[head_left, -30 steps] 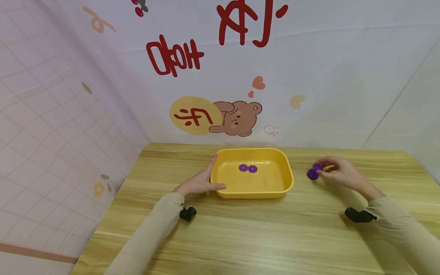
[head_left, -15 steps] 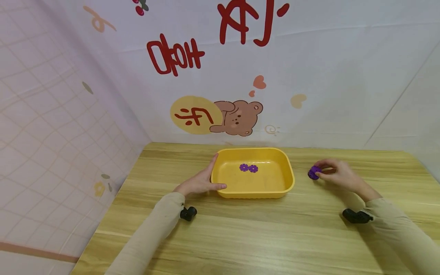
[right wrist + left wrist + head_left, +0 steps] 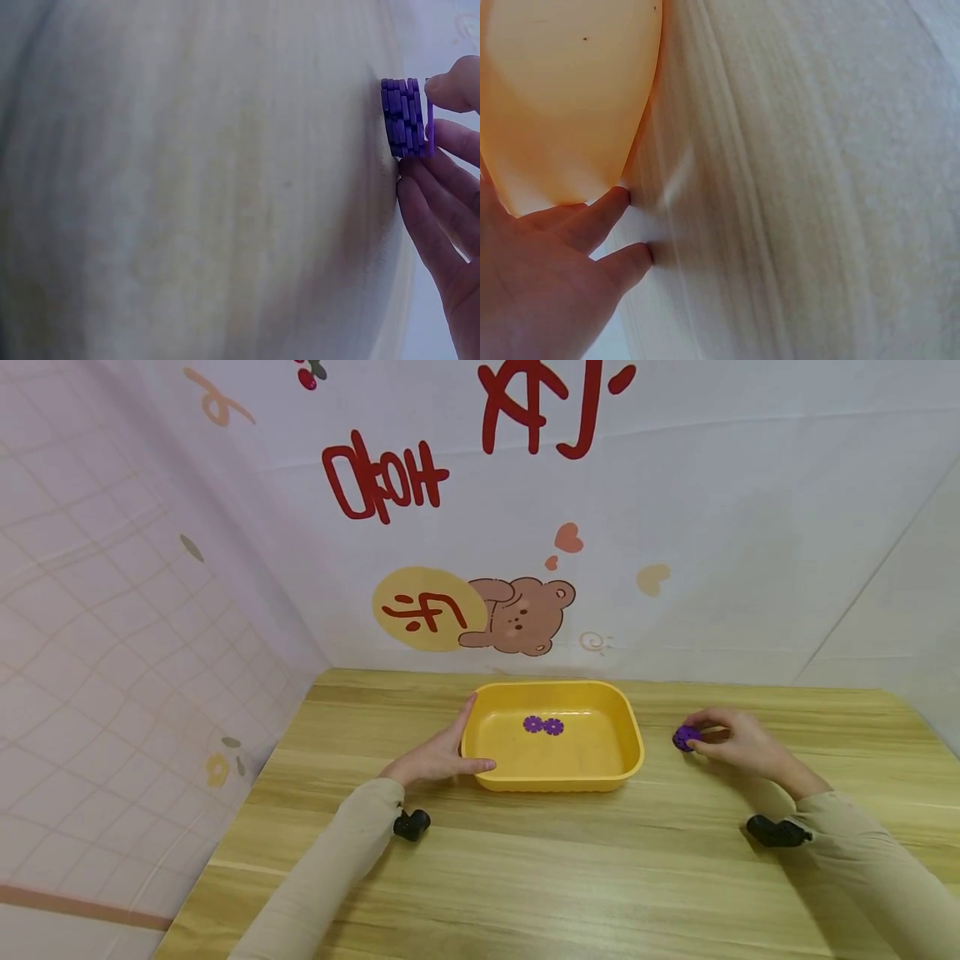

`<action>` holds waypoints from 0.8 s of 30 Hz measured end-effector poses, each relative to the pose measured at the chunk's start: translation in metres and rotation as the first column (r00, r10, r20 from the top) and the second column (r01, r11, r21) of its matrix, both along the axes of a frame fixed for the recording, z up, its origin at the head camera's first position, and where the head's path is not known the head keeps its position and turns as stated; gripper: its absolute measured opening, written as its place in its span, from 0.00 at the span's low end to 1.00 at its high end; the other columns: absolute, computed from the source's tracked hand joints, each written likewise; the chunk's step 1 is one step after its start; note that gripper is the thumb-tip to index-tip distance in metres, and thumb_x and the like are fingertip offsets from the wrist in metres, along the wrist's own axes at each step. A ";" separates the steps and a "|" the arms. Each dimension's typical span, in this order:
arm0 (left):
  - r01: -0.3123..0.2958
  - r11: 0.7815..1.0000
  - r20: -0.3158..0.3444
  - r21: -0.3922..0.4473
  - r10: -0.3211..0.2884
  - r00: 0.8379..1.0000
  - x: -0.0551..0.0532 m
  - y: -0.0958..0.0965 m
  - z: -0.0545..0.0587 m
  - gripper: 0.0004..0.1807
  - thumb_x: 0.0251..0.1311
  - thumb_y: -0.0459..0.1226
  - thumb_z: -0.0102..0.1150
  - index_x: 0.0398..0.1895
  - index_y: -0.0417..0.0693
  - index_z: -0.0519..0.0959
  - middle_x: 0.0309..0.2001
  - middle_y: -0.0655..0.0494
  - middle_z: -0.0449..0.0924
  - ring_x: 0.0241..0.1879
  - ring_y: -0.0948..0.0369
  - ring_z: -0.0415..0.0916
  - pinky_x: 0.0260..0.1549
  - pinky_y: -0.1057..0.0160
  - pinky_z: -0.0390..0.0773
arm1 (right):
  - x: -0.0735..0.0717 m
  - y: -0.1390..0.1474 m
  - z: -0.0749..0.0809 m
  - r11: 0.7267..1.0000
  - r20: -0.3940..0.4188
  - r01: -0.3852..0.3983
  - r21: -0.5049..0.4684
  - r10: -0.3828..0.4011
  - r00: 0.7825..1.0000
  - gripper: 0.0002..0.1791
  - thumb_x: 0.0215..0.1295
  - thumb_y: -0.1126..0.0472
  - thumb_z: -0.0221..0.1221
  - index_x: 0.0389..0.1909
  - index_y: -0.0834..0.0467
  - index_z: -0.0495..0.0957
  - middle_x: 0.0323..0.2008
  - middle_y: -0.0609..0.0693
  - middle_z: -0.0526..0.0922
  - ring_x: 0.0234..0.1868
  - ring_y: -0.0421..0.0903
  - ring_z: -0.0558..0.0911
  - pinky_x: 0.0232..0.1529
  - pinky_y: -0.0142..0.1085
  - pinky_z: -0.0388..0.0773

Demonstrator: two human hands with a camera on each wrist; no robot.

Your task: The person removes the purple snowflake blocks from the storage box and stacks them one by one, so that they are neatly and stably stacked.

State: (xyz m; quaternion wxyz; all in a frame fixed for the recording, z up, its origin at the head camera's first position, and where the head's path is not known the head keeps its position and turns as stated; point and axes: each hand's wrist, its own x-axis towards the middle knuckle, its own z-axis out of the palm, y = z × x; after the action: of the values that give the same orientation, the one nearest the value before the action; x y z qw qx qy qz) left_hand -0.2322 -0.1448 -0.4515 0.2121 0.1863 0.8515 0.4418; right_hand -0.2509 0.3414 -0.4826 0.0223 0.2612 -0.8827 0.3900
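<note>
My left hand (image 3: 437, 757) holds the left end of a yellow plastic basin (image 3: 555, 786), its thumb over the rim and its fingers along the outside wall. In the left wrist view, fingertips touch the basin's outer side (image 3: 574, 97). Two purple notched snowflake discs (image 3: 543, 726) lie side by side on the basin's floor. To the right, my right hand (image 3: 742, 743) is at a short stack of purple discs (image 3: 685, 739) on the table. The right wrist view shows the thumb and fingers pinching a thin purple disc (image 3: 430, 127) just off the top of the stack (image 3: 402, 116).
The wood-grain table (image 3: 570, 877) runs back to a white wall sheet (image 3: 750, 552) printed with a bear and red lettering. A grid-patterned sheet (image 3: 112, 652) hangs at the left. A dark camera mount (image 3: 778, 832) sits at the right wrist and another (image 3: 411, 825) at the left.
The pinched purple disc has come down from a tilted position behind the stack to lie over it. My right hand moved slightly with it. The left hand and basin stay in place.
</note>
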 end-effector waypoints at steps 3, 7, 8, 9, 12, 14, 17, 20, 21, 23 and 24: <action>0.000 1.000 0.003 0.001 0.000 1.000 0.000 0.000 -0.001 0.65 0.54 0.48 0.70 0.76 0.58 0.25 0.77 0.49 0.35 0.71 0.53 0.49 0.68 0.54 0.50 | 0.000 -0.001 0.000 1.000 -0.010 -0.011 -0.001 0.011 1.000 0.14 0.55 0.73 0.67 0.44 0.69 0.79 0.41 0.62 0.82 0.41 0.36 0.80 0.37 0.25 0.80; 0.002 1.000 0.012 0.016 -0.002 1.000 0.000 -0.001 -0.001 0.65 0.55 0.48 0.70 0.76 0.60 0.24 0.77 0.49 0.35 0.71 0.53 0.49 0.68 0.55 0.51 | 0.001 -0.002 0.000 1.000 -0.022 -0.019 -0.013 0.018 1.000 0.14 0.54 0.75 0.66 0.43 0.70 0.79 0.40 0.62 0.82 0.41 0.36 0.81 0.37 0.26 0.80; 0.003 1.000 0.012 0.022 -0.004 1.000 -0.001 -0.001 -0.001 0.65 0.55 0.47 0.70 0.76 0.60 0.24 0.77 0.49 0.35 0.71 0.53 0.50 0.68 0.55 0.51 | 0.001 -0.003 0.000 1.000 -0.021 -0.022 -0.013 0.021 1.000 0.14 0.54 0.75 0.66 0.43 0.70 0.79 0.40 0.63 0.82 0.41 0.36 0.81 0.37 0.26 0.80; 0.004 1.000 0.011 0.025 -0.004 1.000 -0.001 -0.001 -0.001 0.65 0.55 0.47 0.70 0.76 0.60 0.24 0.77 0.50 0.35 0.71 0.54 0.50 0.68 0.55 0.51 | 0.001 -0.003 0.000 1.000 -0.023 -0.020 -0.009 0.020 1.000 0.14 0.54 0.75 0.66 0.43 0.70 0.79 0.40 0.63 0.81 0.41 0.36 0.81 0.37 0.26 0.80; 0.005 1.000 0.007 0.029 -0.005 1.000 -0.001 -0.001 -0.001 0.65 0.55 0.47 0.70 0.76 0.59 0.25 0.77 0.50 0.35 0.71 0.54 0.50 0.68 0.55 0.51 | 0.001 -0.003 0.001 1.000 -0.024 -0.017 0.003 0.017 1.000 0.14 0.55 0.74 0.66 0.43 0.70 0.79 0.41 0.63 0.81 0.41 0.38 0.81 0.37 0.27 0.80; 0.003 1.000 0.008 0.027 -0.003 1.000 0.000 -0.001 0.000 0.65 0.55 0.47 0.70 0.76 0.59 0.25 0.77 0.50 0.35 0.71 0.54 0.50 0.68 0.55 0.51 | 0.001 -0.004 0.002 1.000 -0.028 -0.016 0.017 0.016 0.999 0.14 0.55 0.74 0.66 0.44 0.70 0.79 0.41 0.63 0.81 0.41 0.38 0.81 0.37 0.27 0.80; 0.002 1.000 0.012 0.022 -0.002 1.000 0.000 0.000 0.000 0.65 0.55 0.47 0.70 0.76 0.59 0.25 0.77 0.50 0.35 0.71 0.54 0.51 0.68 0.55 0.52 | 0.002 -0.004 0.002 1.000 -0.034 -0.018 0.023 0.019 0.999 0.14 0.55 0.74 0.66 0.44 0.69 0.79 0.41 0.62 0.81 0.41 0.39 0.81 0.37 0.28 0.81; 0.002 1.000 0.014 0.019 -0.002 1.000 0.000 0.000 0.000 0.65 0.55 0.48 0.70 0.76 0.60 0.24 0.77 0.50 0.35 0.71 0.54 0.50 0.68 0.56 0.52 | 0.003 -0.004 0.003 0.999 -0.028 -0.022 0.023 0.023 0.999 0.15 0.56 0.74 0.65 0.45 0.70 0.78 0.42 0.62 0.81 0.41 0.41 0.82 0.38 0.27 0.80; 0.002 1.000 0.014 0.018 -0.003 1.000 0.000 0.000 0.000 0.65 0.55 0.47 0.70 0.76 0.60 0.24 0.77 0.50 0.35 0.71 0.54 0.50 0.68 0.56 0.52 | 0.003 -0.004 0.004 1.000 -0.019 -0.020 0.020 0.021 1.000 0.15 0.57 0.73 0.65 0.46 0.70 0.78 0.42 0.62 0.81 0.42 0.41 0.81 0.38 0.27 0.80; 0.001 1.000 0.012 0.018 -0.002 1.000 0.000 0.000 0.000 0.65 0.55 0.48 0.70 0.76 0.60 0.24 0.77 0.50 0.34 0.71 0.54 0.50 0.68 0.56 0.52 | 0.002 -0.003 0.005 1.000 0.000 -0.015 0.022 0.015 1.000 0.16 0.59 0.72 0.64 0.48 0.71 0.77 0.44 0.63 0.81 0.42 0.41 0.81 0.39 0.26 0.79; 0.001 1.000 0.012 0.023 -0.001 1.000 0.000 -0.001 0.000 0.65 0.55 0.47 0.70 0.76 0.60 0.25 0.77 0.50 0.35 0.71 0.54 0.50 0.68 0.56 0.52 | 0.002 -0.002 0.005 1.000 0.007 -0.011 0.025 0.011 1.000 0.17 0.60 0.71 0.64 0.49 0.71 0.77 0.44 0.63 0.81 0.43 0.39 0.80 0.40 0.25 0.79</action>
State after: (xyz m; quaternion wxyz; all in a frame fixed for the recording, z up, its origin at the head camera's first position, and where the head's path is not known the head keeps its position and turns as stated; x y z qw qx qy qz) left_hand -0.2322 -0.1453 -0.4518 0.2154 0.1866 0.8451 0.4523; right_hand -0.2494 0.3395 -0.4781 0.0137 0.2650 -0.8862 0.3798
